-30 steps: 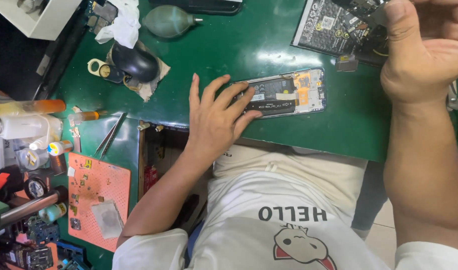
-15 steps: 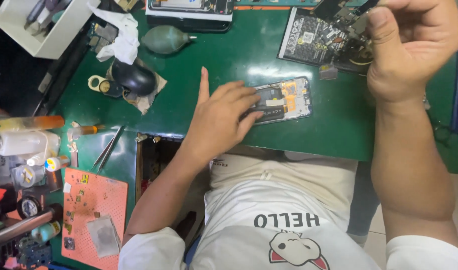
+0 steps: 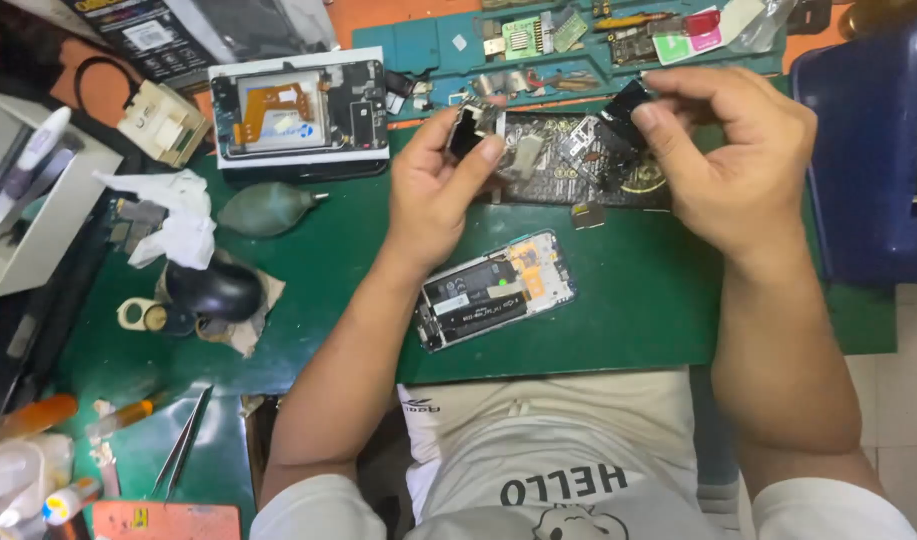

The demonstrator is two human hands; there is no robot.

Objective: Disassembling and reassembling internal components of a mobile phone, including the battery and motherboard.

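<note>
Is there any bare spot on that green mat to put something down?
Yes: bare green mat right of the opened phone, and between it and the air blower. Crowded: the parts tray at the far edge and the black mouse corner.

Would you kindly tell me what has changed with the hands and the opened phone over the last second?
The left hand has lifted off the opened phone with exposed black battery and now pinches a small grey-and-black part above the green mat. The right hand stays raised, gripping a small black part. The phone, the grey rubber air blower and the black mouse lie where they were.
</note>
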